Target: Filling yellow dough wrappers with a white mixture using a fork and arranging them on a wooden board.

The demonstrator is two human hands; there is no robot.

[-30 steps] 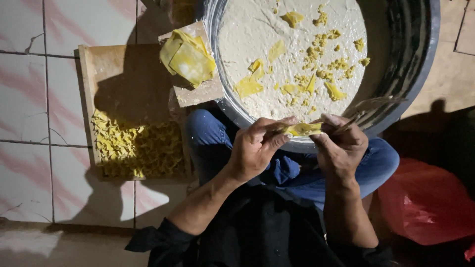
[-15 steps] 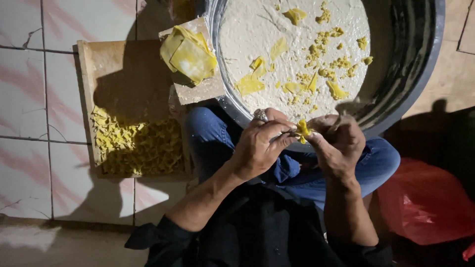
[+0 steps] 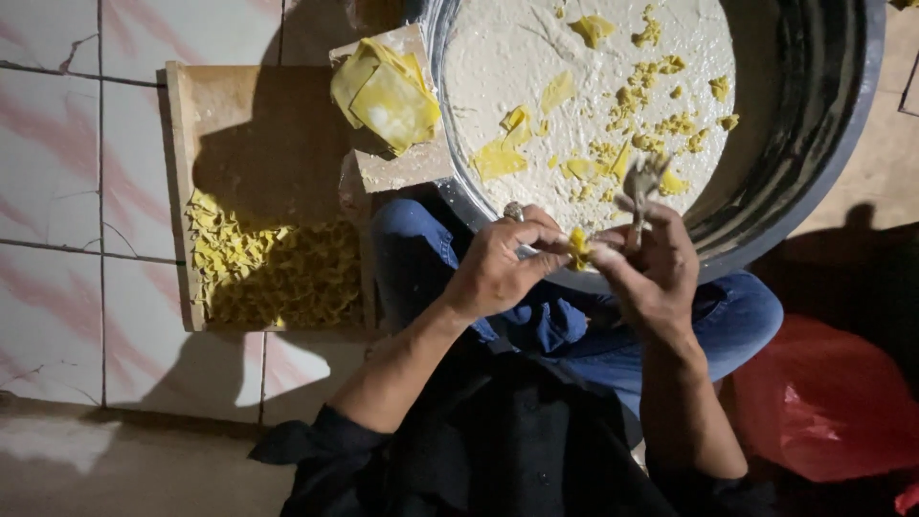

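Note:
My left hand (image 3: 498, 268) and my right hand (image 3: 651, 273) meet over my lap, both pinching one small yellow dough wrapper (image 3: 578, 247) folded between the fingertips. My right hand also grips a metal fork (image 3: 639, 187) whose tines point up toward the basin. Just beyond the hands is a large round metal basin (image 3: 823, 144) filled with pale filling paste, with yellow scraps scattered on it. A stack of square yellow wrappers (image 3: 388, 91) lies on a small board at the basin's left rim.
A wooden tray (image 3: 239, 115) on the tiled floor to my left holds several folded yellow dumplings (image 3: 273, 273) in its near half. A red plastic bag (image 3: 823, 402) lies by my right knee. My blue-jeaned legs sit under the basin.
The flat wrapper stretched between both hands has been folded into a small pinched piece. The fork has swung from pointing right to pointing up.

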